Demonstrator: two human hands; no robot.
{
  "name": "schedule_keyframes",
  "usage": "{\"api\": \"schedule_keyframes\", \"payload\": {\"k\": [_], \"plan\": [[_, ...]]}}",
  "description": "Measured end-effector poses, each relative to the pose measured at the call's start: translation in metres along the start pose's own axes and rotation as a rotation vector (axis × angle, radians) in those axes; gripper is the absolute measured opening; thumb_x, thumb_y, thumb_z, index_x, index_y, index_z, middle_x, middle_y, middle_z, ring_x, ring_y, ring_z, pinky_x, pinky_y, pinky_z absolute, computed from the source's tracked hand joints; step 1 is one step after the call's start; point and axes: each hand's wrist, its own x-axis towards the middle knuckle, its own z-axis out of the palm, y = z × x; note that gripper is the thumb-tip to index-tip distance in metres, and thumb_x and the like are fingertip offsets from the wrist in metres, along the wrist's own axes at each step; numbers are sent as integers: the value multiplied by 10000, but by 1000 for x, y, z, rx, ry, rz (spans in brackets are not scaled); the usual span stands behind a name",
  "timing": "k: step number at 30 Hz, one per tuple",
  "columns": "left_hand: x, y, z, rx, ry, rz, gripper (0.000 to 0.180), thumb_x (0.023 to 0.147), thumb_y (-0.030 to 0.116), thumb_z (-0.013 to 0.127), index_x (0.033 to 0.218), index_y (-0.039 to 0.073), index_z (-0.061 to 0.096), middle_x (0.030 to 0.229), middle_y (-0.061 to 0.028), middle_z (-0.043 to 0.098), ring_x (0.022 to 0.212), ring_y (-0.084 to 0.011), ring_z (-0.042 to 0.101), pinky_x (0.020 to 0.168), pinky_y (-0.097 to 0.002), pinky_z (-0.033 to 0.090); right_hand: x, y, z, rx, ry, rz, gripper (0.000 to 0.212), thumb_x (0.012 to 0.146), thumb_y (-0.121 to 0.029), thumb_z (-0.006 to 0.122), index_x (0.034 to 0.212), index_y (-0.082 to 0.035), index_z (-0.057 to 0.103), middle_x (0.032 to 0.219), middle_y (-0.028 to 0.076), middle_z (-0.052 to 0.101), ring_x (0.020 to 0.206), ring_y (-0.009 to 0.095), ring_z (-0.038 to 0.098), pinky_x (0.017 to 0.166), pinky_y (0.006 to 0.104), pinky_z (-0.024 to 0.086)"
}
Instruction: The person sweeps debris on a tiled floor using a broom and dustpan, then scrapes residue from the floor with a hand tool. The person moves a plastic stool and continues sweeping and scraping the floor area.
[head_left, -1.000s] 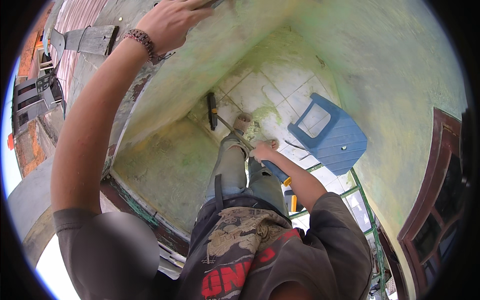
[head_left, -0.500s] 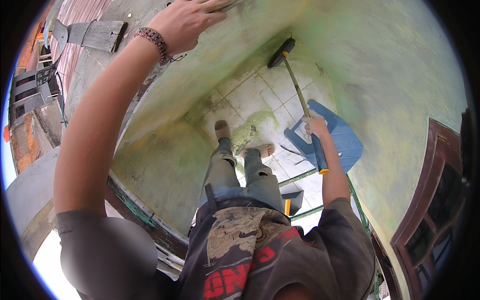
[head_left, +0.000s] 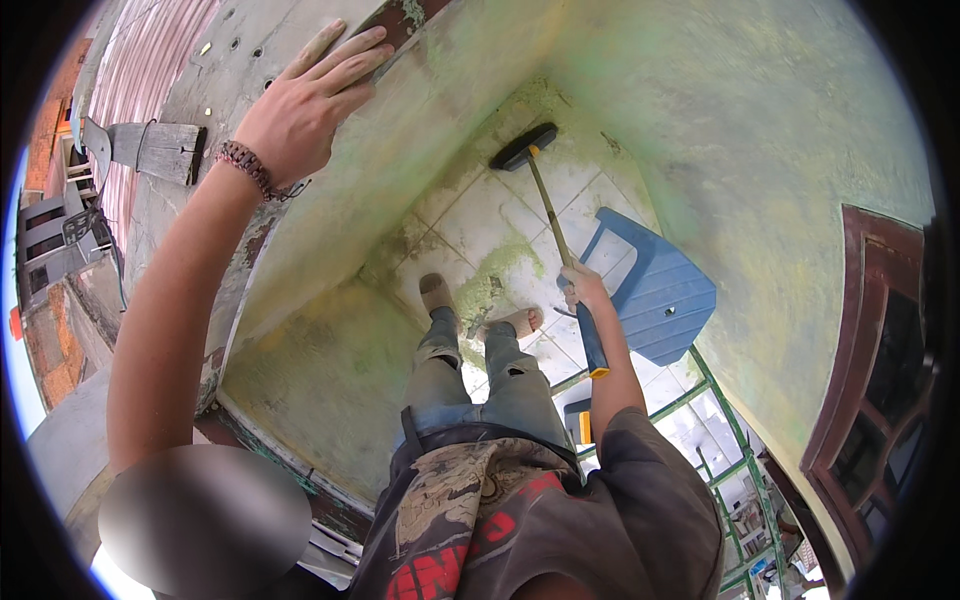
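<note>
My right hand [head_left: 584, 288] is closed around the handle of a broom [head_left: 552, 215], just above its blue grip with a yellow end. The broom's black head [head_left: 523, 147] lies on the dirty white tiles near the far corner. Up at the left, my left hand [head_left: 305, 115] rests on top of a low wall [head_left: 235, 110], fingers stretched out and holding nothing. Beyond my right hand is a blue plastic stool [head_left: 665, 300] with a slatted surface. Green dust and debris [head_left: 505, 262] is spread over the tiles in front of my sandalled feet [head_left: 437, 293].
Mould-stained greenish walls [head_left: 740, 130] enclose the corner. A dark piece with a yellow strip [head_left: 584, 427], perhaps a dustpan, sits beside my right arm. Green metal bars [head_left: 735, 465] run behind it. A brown-framed window [head_left: 870, 400] is at right; a weathered plank [head_left: 160, 150] lies at left.
The broom head has come from the far corner toward me and to the left, and my right hand has moved left with it. My left hand appears lower and further left as the view shifted.
</note>
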Motion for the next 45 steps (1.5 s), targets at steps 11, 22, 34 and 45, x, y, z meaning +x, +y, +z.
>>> {"api": "schedule_keyframes", "payload": {"k": [11,22,34,45], "plan": [[5,2,-3,-43,-20,15,365,664,-75,588,1015,15,633,1417,-96,450,1409,-219,282,1209,-425,163,54,-67,10,-150,-103,-80,345,909,-138,553,1253,-99,549,564,-12,386,420,105,380,377,274,325],[12,5,-22,-122,-95,-46,252,708,-41,617,957,-5,622,1324,-133,524,1369,-295,351,1177,-520,204,20,-110,-5,-162,-134,-100,408,874,-115,589,1279,-88,551,540,19,423,407,114,406,364,312,340],[18,-6,-31,-364,-195,-73,370,623,90,663,983,14,620,1309,-151,537,1356,-303,381,1155,-559,204,-7,-147,-51,-180,-30,-47,508,867,-112,605,1361,-137,488,554,4,425,383,114,417,335,299,371],[24,-14,-33,-353,-234,-46,378,642,164,669,994,29,634,1297,-151,557,1312,-281,446,1128,-544,238,31,-195,-36,-141,70,123,556,842,-50,608,1374,-131,470,583,29,460,394,129,437,351,295,379]]}}
